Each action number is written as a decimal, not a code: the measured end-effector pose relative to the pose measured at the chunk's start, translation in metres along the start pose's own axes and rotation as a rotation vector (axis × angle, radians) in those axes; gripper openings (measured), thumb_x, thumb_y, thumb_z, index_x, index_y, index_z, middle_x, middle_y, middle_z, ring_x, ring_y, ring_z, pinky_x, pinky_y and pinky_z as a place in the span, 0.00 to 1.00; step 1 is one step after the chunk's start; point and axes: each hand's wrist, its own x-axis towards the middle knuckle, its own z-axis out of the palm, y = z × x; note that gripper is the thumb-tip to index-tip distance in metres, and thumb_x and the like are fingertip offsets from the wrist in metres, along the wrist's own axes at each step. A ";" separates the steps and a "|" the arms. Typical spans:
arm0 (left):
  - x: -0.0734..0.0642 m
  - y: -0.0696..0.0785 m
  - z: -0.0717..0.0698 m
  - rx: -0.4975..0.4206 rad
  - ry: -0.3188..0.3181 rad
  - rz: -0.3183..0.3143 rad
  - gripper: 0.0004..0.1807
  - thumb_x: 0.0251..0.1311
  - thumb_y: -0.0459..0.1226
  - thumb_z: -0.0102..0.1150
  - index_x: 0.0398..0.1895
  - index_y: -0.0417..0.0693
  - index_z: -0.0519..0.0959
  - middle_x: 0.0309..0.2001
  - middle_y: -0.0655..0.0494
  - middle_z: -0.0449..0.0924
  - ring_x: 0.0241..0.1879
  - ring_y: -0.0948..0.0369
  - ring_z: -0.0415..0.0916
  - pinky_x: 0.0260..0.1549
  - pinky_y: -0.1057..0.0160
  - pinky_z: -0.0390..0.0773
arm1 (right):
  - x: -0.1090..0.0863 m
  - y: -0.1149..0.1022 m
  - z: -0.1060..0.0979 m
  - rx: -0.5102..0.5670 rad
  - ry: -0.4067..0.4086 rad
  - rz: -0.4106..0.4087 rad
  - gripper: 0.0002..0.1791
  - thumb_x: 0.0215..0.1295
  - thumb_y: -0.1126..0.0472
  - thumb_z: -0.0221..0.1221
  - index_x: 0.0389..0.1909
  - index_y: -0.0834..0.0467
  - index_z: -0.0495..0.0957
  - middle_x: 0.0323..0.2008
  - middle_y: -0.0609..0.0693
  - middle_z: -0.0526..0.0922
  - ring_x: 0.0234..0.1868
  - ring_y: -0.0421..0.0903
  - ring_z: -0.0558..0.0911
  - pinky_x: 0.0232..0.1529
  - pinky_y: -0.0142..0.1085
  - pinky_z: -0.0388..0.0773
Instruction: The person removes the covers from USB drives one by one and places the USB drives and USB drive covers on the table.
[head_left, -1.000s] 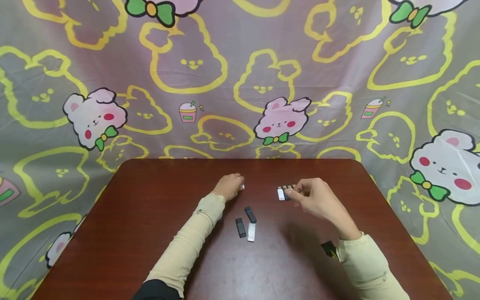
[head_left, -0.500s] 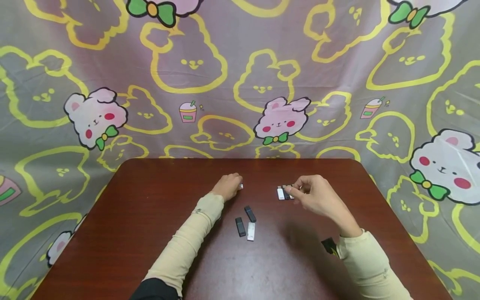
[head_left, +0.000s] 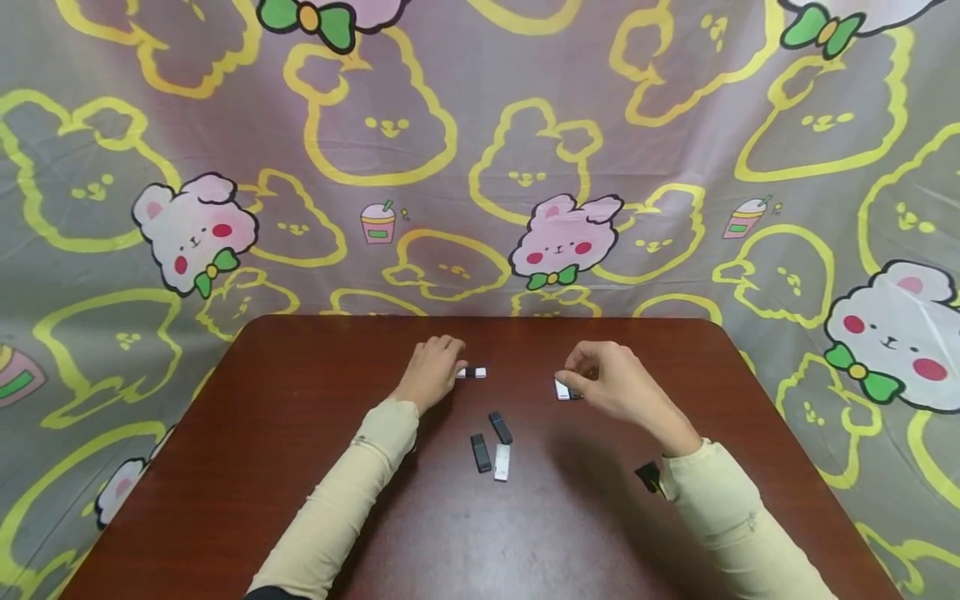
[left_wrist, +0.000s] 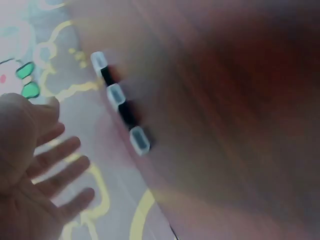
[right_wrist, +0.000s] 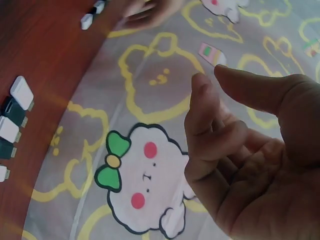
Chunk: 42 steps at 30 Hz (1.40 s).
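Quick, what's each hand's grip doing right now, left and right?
Left grip: open, holding nothing.
Right grip: open, loosely curled, holding nothing.

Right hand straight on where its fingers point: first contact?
Probably the black-and-white row by the left hand: the right hand points leftward toward it. Height is unclear, so it might pass above.

Table (head_left: 225, 467): pale front glare, soft shadow beside the right sleeve (head_left: 716, 504)
Cloth (head_left: 435, 83): pinkish sheen up top
Left wrist: hazy (memory sticks (left_wrist: 116, 94) softly blurred)
Right wrist: left hand (right_wrist: 162, 10) smeared
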 end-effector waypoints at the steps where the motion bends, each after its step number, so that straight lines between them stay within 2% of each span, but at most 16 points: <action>1: -0.007 -0.001 -0.005 -0.012 0.007 -0.024 0.15 0.70 0.39 0.60 0.55 0.42 0.79 0.51 0.45 0.84 0.52 0.45 0.80 0.51 0.43 0.78 | 0.003 0.001 0.002 -0.010 -0.014 -0.022 0.06 0.65 0.57 0.67 0.36 0.56 0.82 0.29 0.49 0.86 0.28 0.44 0.78 0.29 0.36 0.75; 5: -0.038 -0.004 -0.019 -0.077 -0.014 -0.116 0.17 0.71 0.42 0.60 0.56 0.41 0.79 0.50 0.44 0.84 0.49 0.45 0.82 0.48 0.43 0.79 | 0.015 0.005 0.010 -0.046 -0.078 -0.113 0.08 0.65 0.60 0.68 0.42 0.57 0.81 0.33 0.48 0.87 0.29 0.42 0.80 0.32 0.35 0.78; 10: -0.076 -0.004 -0.030 -0.159 -0.041 -0.211 0.19 0.71 0.44 0.59 0.57 0.41 0.79 0.51 0.44 0.85 0.48 0.46 0.83 0.46 0.45 0.81 | 0.031 0.013 0.023 -0.094 -0.203 -0.224 0.15 0.63 0.63 0.69 0.49 0.57 0.81 0.42 0.51 0.87 0.40 0.47 0.84 0.40 0.38 0.83; 12: -0.087 -0.003 -0.034 -0.190 -0.040 -0.244 0.19 0.70 0.44 0.60 0.56 0.41 0.79 0.51 0.44 0.85 0.47 0.47 0.84 0.46 0.46 0.82 | 0.038 0.015 0.030 -0.127 -0.260 -0.252 0.19 0.62 0.63 0.70 0.53 0.58 0.80 0.47 0.53 0.86 0.48 0.51 0.84 0.47 0.42 0.85; 16: -0.103 0.003 -0.043 -0.239 -0.044 -0.289 0.18 0.70 0.44 0.60 0.56 0.42 0.79 0.50 0.45 0.85 0.46 0.47 0.84 0.45 0.46 0.82 | 0.048 0.018 0.046 -0.200 -0.364 -0.274 0.27 0.62 0.62 0.70 0.61 0.62 0.76 0.54 0.58 0.83 0.58 0.57 0.82 0.58 0.51 0.81; 21: -0.117 0.011 -0.049 -0.264 -0.075 -0.310 0.18 0.69 0.44 0.61 0.55 0.43 0.80 0.51 0.47 0.86 0.46 0.49 0.84 0.45 0.46 0.82 | 0.054 0.023 0.067 -0.260 -0.448 -0.271 0.33 0.60 0.62 0.71 0.66 0.64 0.72 0.57 0.60 0.81 0.59 0.57 0.81 0.60 0.53 0.79; 30: -0.137 0.022 -0.056 -0.297 -0.087 -0.331 0.17 0.68 0.44 0.63 0.53 0.44 0.81 0.50 0.50 0.86 0.48 0.50 0.84 0.47 0.48 0.82 | 0.055 0.021 0.096 -0.306 -0.527 -0.208 0.40 0.52 0.61 0.77 0.68 0.55 0.72 0.67 0.58 0.72 0.65 0.56 0.76 0.63 0.53 0.77; 36: -0.140 0.024 -0.059 -0.293 -0.099 -0.332 0.16 0.67 0.44 0.65 0.52 0.45 0.81 0.50 0.51 0.86 0.49 0.51 0.84 0.47 0.48 0.82 | 0.057 0.020 0.105 -0.314 -0.516 -0.200 0.39 0.52 0.60 0.77 0.67 0.53 0.74 0.63 0.53 0.74 0.57 0.49 0.77 0.60 0.49 0.79; 42: -0.141 0.025 -0.061 -0.302 -0.127 -0.342 0.16 0.66 0.42 0.66 0.52 0.45 0.81 0.51 0.50 0.86 0.50 0.51 0.84 0.47 0.48 0.82 | 0.060 0.019 0.111 -0.319 -0.496 -0.236 0.37 0.51 0.57 0.78 0.64 0.52 0.76 0.56 0.48 0.75 0.50 0.44 0.76 0.57 0.44 0.80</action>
